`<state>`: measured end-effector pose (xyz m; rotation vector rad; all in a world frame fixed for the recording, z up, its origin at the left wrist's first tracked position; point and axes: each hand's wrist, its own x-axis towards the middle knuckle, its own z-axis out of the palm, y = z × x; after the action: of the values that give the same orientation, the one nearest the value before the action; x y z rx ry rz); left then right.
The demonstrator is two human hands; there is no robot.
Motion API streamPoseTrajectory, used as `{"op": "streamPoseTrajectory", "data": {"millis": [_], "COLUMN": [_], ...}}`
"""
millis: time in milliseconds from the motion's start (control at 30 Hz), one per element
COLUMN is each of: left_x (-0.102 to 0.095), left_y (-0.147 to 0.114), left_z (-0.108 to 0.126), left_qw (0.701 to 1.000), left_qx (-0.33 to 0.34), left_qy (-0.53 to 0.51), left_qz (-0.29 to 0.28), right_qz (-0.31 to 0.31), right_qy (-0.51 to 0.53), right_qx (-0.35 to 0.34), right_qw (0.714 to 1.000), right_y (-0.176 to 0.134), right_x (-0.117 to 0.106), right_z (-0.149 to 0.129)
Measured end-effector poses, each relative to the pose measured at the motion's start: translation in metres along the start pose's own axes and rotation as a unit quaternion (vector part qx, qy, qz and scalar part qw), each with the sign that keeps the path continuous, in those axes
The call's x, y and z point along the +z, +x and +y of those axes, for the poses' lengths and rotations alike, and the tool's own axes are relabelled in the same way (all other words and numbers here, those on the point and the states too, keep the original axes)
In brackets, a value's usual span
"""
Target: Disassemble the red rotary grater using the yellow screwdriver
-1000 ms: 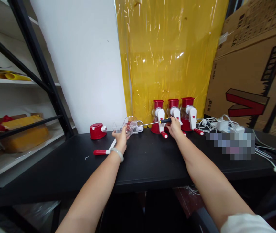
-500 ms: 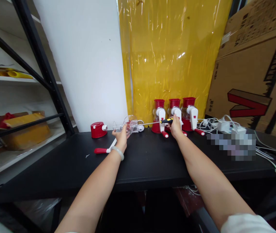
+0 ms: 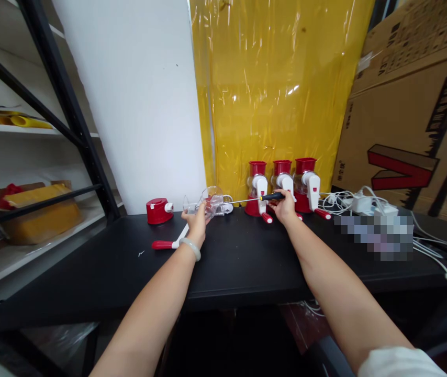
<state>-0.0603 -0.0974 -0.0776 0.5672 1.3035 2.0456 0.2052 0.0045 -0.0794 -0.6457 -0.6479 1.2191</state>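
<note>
Turned since half a second ago is the screwdriver (image 3: 265,198), whose handle then showed yellow stripes and now looks mostly black, and the right grip (image 3: 285,205) has resettled its fingers on it; the left grip holds its place.

Nearest is a pale sleeve (image 3: 396,361) on the right arm; beyond lies the front of the black worktop (image 3: 239,256); a pale bangle (image 3: 191,247) rings the left wrist; just left of it is a red-handled crank (image 3: 166,244), its white arm passing behind the left grip (image 3: 197,221).

The left grip is closed round the clear part (image 3: 212,207), above the back of the worktop; the right grip is clamped on the screwdriver's handle, the shaft running almost level to the clear part's right side; whether the tip is seated cannot be told.

Farther left stands a red base (image 3: 158,212); to the right, three red-and-white grinders (image 3: 305,180) stand upright in a row, the nearest one just behind the screwdriver; white cables with an adapter (image 3: 360,203) lie beyond them; at the back are a white panel (image 3: 141,104), a yellow curtain (image 3: 286,78) and, right, a large carton (image 3: 408,115).
</note>
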Motion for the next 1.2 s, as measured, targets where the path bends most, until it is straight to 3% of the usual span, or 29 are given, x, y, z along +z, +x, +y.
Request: {"op": "streamPoseTrajectory", "data": {"millis": [200,267,467,600,900,1200], "left_x": [0.000,0.000,0.000,0.000,0.000,0.000], "left_y": [0.002,0.002,0.002,0.003,0.001,0.000], "left_z": [0.002,0.003,0.001,-0.001,0.001,-0.001], "left_qw": [1.000,1.000,1.000,1.000,1.000,1.000], "left_qx": [-0.008,-0.016,-0.004,-0.009,-0.004,0.002], "left_qy": [-0.004,-0.003,-0.008,-0.009,-0.005,0.000], "left_qz": [0.011,0.014,0.005,-0.004,-0.005,-0.015], "right_qz": [0.024,0.016,0.016,-0.008,0.042,-0.006], "right_qy": [-0.139,-0.155,0.002,0.041,-0.139,0.061], "right_qx": [-0.083,-0.082,0.030,0.039,-0.062,0.037], "right_qw": [0.987,0.984,0.999,0.998,0.987,0.997], "right_y": [0.004,0.005,0.004,0.001,0.002,-0.001], "right_x": [-0.003,-0.003,0.000,-0.001,0.001,0.001], "right_z": [0.007,0.010,0.004,-0.002,0.006,-0.003]}}
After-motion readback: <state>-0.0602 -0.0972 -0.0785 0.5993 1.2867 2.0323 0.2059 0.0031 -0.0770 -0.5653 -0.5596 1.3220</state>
